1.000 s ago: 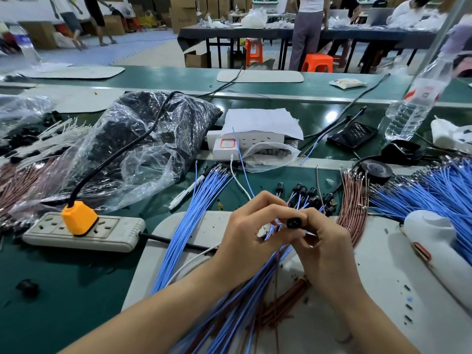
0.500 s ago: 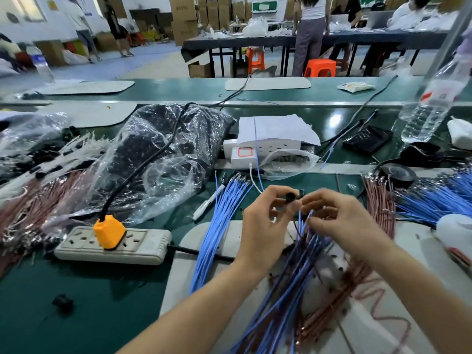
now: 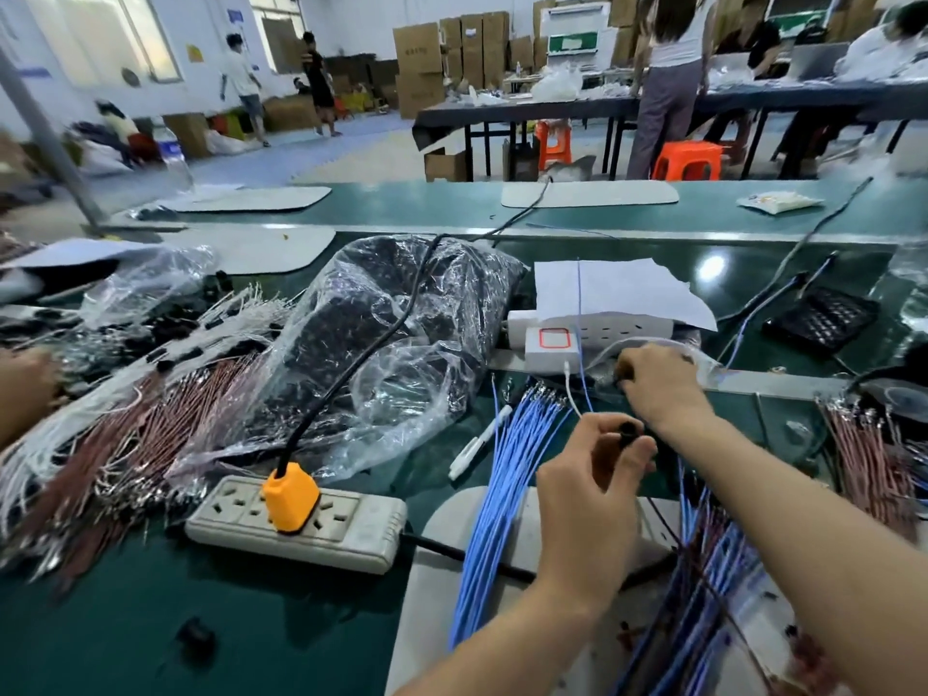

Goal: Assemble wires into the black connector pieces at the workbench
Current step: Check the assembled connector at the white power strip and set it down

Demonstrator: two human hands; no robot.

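Here we see the left hand (image 3: 592, 484) raised over the white mat (image 3: 437, 570), its thumb and fingertips pinching a black connector piece (image 3: 627, 435). The right hand (image 3: 660, 389) reaches ahead to the small clear bag (image 3: 708, 366) just beside the white power strip (image 3: 627, 324). Its fingers bend down over something dark there, but we cannot tell whether they grip it. The blue wires (image 3: 502, 494) lie fanned across the mat just left of the left hand, near the grey power strip (image 3: 346, 529), which carries an orange plug (image 3: 291, 494). At the right, brown wires (image 3: 868, 469) lie heaped, apart from both hands.
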